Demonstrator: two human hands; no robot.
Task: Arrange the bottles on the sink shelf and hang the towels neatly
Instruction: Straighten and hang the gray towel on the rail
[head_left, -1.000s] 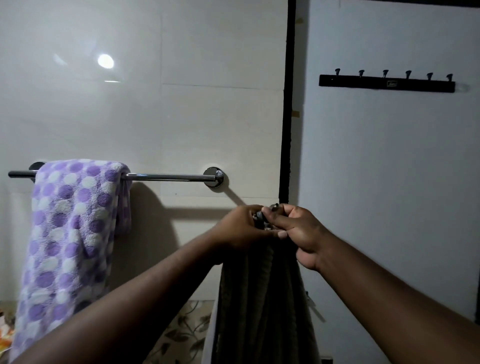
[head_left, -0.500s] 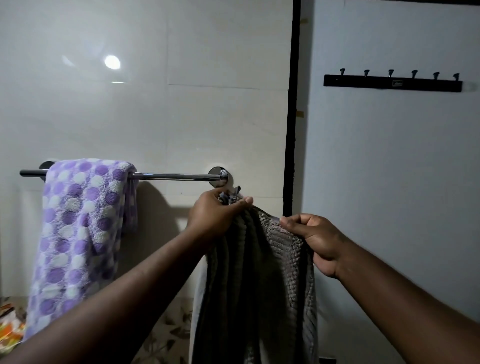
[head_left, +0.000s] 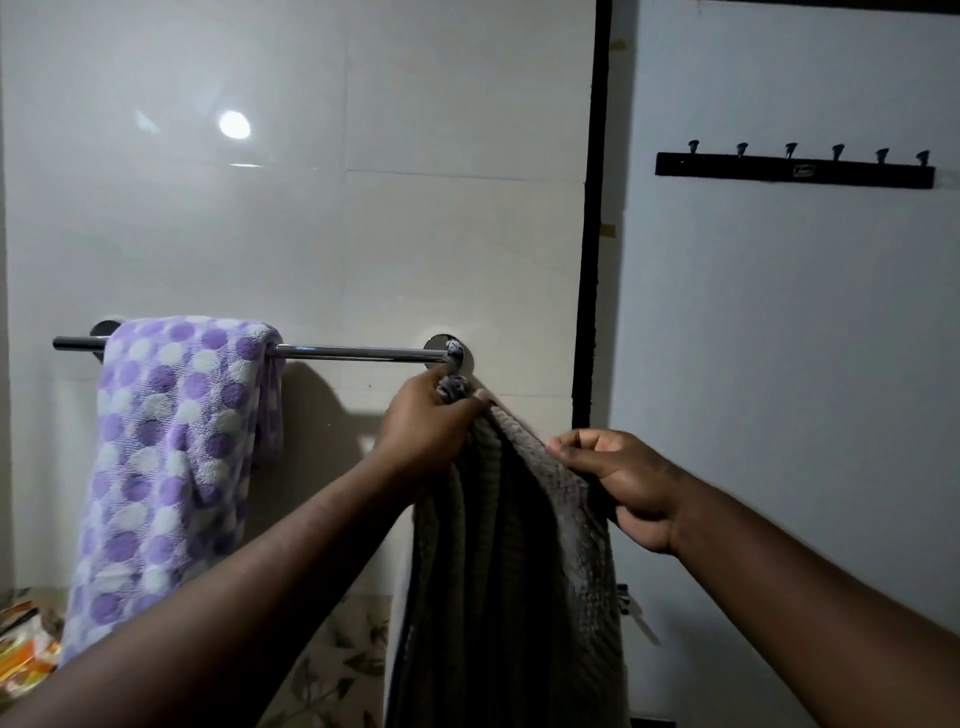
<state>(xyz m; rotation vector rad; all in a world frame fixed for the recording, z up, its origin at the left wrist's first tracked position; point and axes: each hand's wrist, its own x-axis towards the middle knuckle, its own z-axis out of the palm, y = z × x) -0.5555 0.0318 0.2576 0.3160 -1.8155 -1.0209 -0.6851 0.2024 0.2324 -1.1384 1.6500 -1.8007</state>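
Observation:
A grey ribbed towel (head_left: 519, 571) hangs down between my two hands. My left hand (head_left: 426, 426) grips its top corner just below the right end of the chrome towel rail (head_left: 358, 354). My right hand (head_left: 618, 478) pinches the towel's top edge lower and to the right, so the edge slopes down between them. A purple and white dotted towel (head_left: 166, 457) is draped over the left part of the rail. No bottles or sink shelf are in view.
A black strip of several hooks (head_left: 795, 174) is fixed high on the right wall. A dark vertical frame (head_left: 589, 260) divides the tiled wall from that wall. Leaf-patterned tiles (head_left: 332, 665) run low, and colourful packaging (head_left: 21, 649) lies at the bottom left.
My hands, together on the bunched towel a second ago, have spread apart. The left hand rose up and left toward the rail's end, and the towel's top edge has opened out.

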